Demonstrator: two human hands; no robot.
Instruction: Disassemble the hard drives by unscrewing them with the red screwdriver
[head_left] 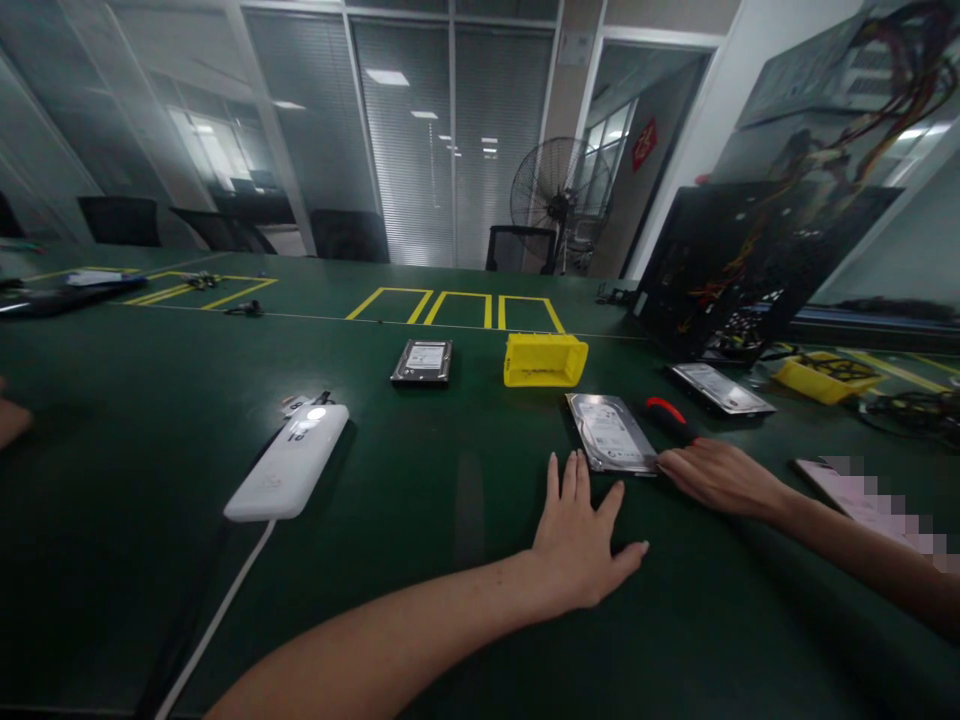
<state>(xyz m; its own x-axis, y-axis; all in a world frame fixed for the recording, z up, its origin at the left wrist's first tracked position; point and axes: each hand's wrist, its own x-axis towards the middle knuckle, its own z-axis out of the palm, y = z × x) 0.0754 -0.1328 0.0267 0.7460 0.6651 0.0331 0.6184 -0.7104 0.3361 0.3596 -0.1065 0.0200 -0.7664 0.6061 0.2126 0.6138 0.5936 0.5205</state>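
Note:
My left hand (577, 545) rests on the green table with its fingers spread. Its fingertips are at the near left edge of a silver hard drive (611, 432), and whether they touch it I cannot tell. My right hand (716, 475) is closed at the drive's near right corner, around a tool with a red-and-black handle (670, 418). The handle points away from me; the hand hides the rest of the tool. A yellow plastic bin (545, 361) stands just beyond the drive. Another hard drive (722, 388) lies to the right, and a third hard drive (423, 361) to the left of the bin.
A white power bank (291, 465) with a cable lies at left. An open computer case (739, 270) stands back right, near a second yellow bin (825, 377) and cables (919, 412). A pink phone-like slab (862, 500) lies at right. Another person's hand (11, 415) shows at the left edge.

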